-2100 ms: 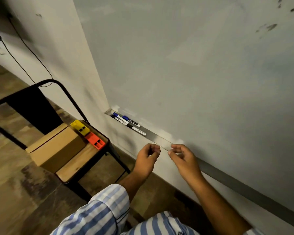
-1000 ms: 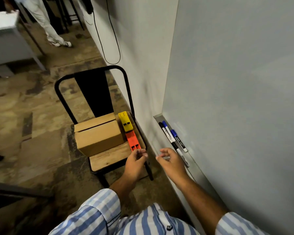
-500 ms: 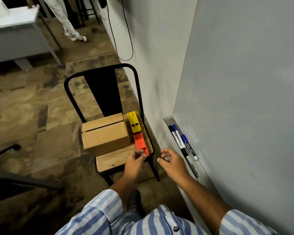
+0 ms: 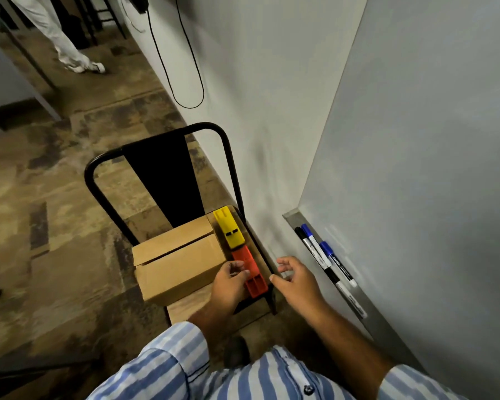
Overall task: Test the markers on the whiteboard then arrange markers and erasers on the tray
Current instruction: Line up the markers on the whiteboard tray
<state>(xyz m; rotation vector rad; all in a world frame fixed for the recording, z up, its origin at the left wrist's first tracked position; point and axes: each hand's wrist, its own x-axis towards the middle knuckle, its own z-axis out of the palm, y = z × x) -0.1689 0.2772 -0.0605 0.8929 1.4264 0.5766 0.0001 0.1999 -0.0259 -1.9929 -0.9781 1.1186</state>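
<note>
A grey table (image 4: pixel 0 79) stands at the far left, with a second person's trouser leg and shoe (image 4: pixel 78 62) on the patterned floor beyond it. Further right a black metal chair (image 4: pixel 156 157) with a wooden seat stands against the wall, a black cable (image 4: pixel 185 67) hanging above it. On the seat a cardboard box (image 4: pixel 179 264) fills the left part, and along its right side lie a yellow eraser (image 4: pixel 230 230) and, end to end with it and nearer the camera, an orange eraser (image 4: pixel 250 272). The left hand (image 4: pixel 228 284) is at the orange eraser's left edge, fingers curled with the tips on or just over it; whether it grips cannot be told. The right hand (image 4: pixel 295 281) hovers just right of the eraser, near the seat's corner, fingers apart and holding nothing. Further right the whiteboard (image 4: pixel 430 168) carries a metal tray (image 4: pixel 367 321) along its lower edge, where a black marker (image 4: pixel 309 243) and two blue markers (image 4: pixel 326 249) lie side by side at the far end and another black marker (image 4: pixel 345 290) lies nearer.
</note>
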